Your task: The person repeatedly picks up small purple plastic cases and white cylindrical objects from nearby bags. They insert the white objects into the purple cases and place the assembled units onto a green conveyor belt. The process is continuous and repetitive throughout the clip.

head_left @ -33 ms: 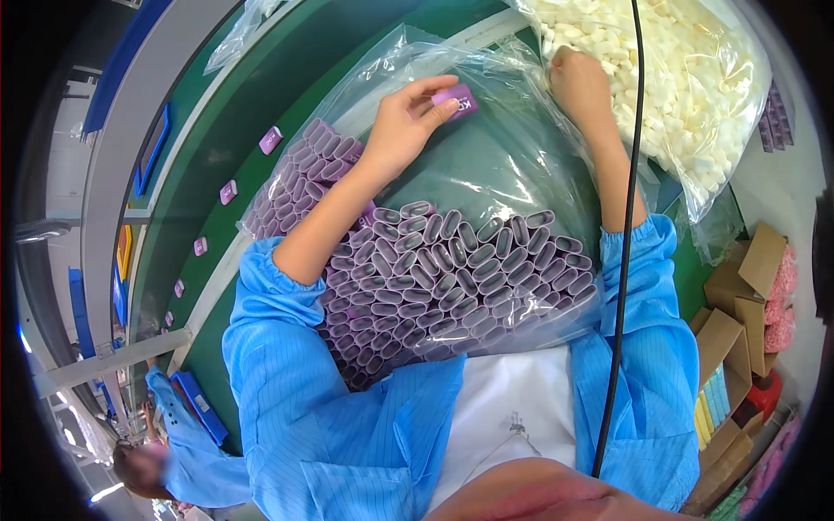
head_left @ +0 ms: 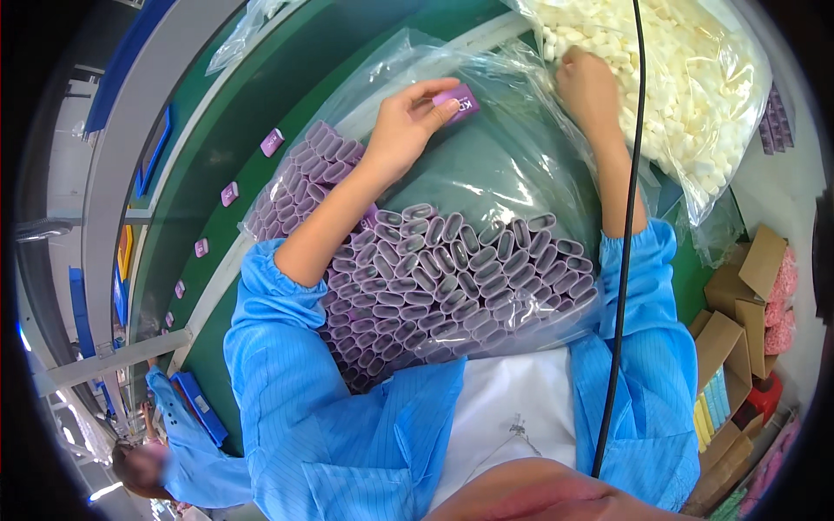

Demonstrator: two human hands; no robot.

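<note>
My left hand [head_left: 404, 122] pinches a small purple oval shell [head_left: 462, 102] with pale lettering between thumb and fingers. It hangs above a large clear plastic bag [head_left: 512, 165]. Packed in the bag's near part are many purple open-ended oval shells [head_left: 452, 269], with their openings facing up. More of them are heaped beside my left forearm. My right hand [head_left: 589, 87] is at the near left edge of a second clear bag full of small cream-coloured pieces [head_left: 686, 87]. Its fingers are curled; whether a piece or a bag edge is in them is hidden.
Several purple shells [head_left: 229, 194] stand spaced along a green conveyor [head_left: 252, 165] at left. A black cable [head_left: 627, 226] hangs down before my right arm. Open cardboard boxes [head_left: 738, 330] stand at right. A person in blue [head_left: 195, 456] sits at lower left, near a blue tray [head_left: 200, 408].
My right hand has shifted slightly to the right, its fingers still curled. My left hand keeps the purple shell in nearly the same place.
</note>
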